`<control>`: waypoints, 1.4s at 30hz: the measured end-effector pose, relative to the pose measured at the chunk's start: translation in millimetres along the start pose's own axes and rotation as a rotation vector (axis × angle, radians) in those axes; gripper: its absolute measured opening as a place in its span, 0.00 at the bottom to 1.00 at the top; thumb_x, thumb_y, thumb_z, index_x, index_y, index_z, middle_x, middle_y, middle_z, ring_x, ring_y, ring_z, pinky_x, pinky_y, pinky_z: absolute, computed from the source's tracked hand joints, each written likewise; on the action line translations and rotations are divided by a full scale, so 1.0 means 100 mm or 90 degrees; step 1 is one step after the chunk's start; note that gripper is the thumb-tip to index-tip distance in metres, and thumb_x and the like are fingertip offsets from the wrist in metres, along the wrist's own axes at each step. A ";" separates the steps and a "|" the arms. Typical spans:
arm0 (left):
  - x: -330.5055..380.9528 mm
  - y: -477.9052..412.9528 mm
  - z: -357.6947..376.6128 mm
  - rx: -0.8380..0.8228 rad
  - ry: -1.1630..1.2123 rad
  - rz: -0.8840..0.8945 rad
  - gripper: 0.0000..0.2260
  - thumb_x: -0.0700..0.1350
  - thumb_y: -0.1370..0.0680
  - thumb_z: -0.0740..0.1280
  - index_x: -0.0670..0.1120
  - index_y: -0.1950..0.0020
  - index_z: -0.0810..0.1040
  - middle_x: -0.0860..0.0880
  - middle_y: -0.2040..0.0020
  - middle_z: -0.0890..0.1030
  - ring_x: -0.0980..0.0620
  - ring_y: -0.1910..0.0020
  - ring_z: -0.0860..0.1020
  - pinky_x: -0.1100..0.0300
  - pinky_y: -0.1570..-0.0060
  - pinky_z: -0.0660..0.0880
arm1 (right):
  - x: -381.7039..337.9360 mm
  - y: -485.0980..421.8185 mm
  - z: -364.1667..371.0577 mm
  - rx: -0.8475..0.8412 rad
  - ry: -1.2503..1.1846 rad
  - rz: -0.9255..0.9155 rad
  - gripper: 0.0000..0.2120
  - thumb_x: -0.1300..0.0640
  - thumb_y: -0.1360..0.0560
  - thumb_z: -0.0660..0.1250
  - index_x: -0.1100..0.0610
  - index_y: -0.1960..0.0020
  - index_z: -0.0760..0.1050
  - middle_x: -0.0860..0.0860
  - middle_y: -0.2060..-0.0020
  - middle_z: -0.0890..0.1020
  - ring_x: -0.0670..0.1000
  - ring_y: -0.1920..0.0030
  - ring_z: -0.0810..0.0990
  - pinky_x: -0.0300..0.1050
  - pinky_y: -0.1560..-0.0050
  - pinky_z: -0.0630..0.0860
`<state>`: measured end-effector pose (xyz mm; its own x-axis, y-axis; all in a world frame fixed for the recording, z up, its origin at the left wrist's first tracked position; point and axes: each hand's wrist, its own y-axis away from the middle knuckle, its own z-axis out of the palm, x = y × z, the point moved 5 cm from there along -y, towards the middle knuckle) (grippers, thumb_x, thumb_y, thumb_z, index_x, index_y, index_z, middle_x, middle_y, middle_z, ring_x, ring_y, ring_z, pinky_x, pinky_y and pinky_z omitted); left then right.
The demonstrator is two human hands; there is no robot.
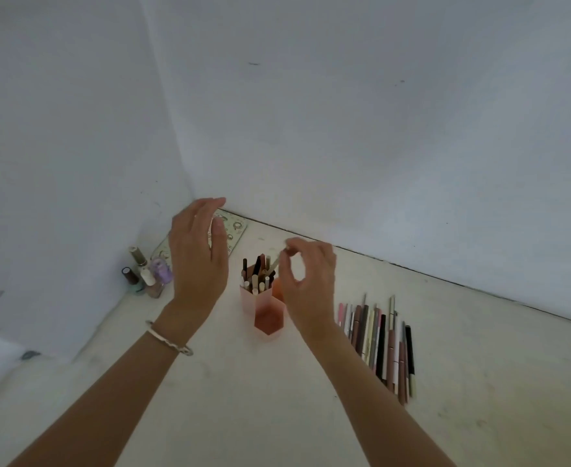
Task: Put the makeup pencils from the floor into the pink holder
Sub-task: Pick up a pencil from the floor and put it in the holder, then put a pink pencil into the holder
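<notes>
Status: mid-task, somewhere near the middle by our read.

Done: the pink holder stands on the floor near the corner. Its rear compartment is packed with upright pencils, dark and pale mixed. The front compartment looks empty. A third one, orange-ish, sits behind our right hand and we can't see into it.

In hand: the right hand pinches the top end of a pale pencil between thumb and forefinger, other fingers loosely curled. The pencil slants down-left, with its lower end in among the upright pencils. We can't tell if it has bottomed out or is only part-way in. We judge this one is mid-insertion, not yet let go.

Our left hand is flat-fingered and relaxed and holds nothing. It hovers just left of the holder, apart from it as far as we can see. The hands are apart, one on each side of the holder.

Left: a row of pencils lies side by side on the floor to the right of the holder, near the right forearm. They overlap, so there's no clean count, but it's well over a dozen. All of those need moving.

Capacity note: the rear compartment looks near full, so we'd expect the rest to go into the front one.

Not ours to move: nail polish bottles in the corner and a patterned card behind the left hand.
</notes>
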<state>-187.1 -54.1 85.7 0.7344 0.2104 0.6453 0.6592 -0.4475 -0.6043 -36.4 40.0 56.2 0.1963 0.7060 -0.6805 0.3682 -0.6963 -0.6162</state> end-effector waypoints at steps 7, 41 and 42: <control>0.64 0.37 0.32 -0.076 0.196 0.025 0.10 0.40 0.21 0.58 0.47 0.43 0.74 0.56 0.51 0.74 0.61 0.52 0.75 0.69 0.52 0.73 | 0.19 0.01 -0.30 0.033 0.064 0.034 0.12 0.59 0.26 0.61 0.59 0.48 0.81 0.50 0.53 0.82 0.50 0.49 0.76 0.50 0.44 0.72; 0.82 -0.22 0.43 0.001 0.211 0.010 0.27 0.34 0.26 0.68 0.49 0.29 0.66 0.53 0.54 0.76 0.56 0.57 0.79 0.71 0.59 0.78 | 1.54 0.38 -0.43 -0.202 0.187 0.412 0.10 0.62 0.24 0.62 0.57 0.43 0.73 0.50 0.60 0.81 0.50 0.61 0.77 0.40 0.63 0.68; 0.69 -0.27 0.30 0.038 0.204 0.005 0.27 0.35 0.26 0.67 0.49 0.30 0.66 0.55 0.54 0.76 0.56 0.56 0.79 0.70 0.59 0.78 | 1.47 0.27 -0.50 -0.122 0.092 0.447 0.10 0.62 0.25 0.63 0.55 0.44 0.73 0.48 0.62 0.81 0.46 0.65 0.77 0.38 0.65 0.69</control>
<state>-149.7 -1.1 132.5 0.6576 -0.0816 0.7490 0.6687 -0.3948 -0.6301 47.5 131.3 -40.2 0.5566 0.1226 -0.8217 0.2611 -0.9648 0.0329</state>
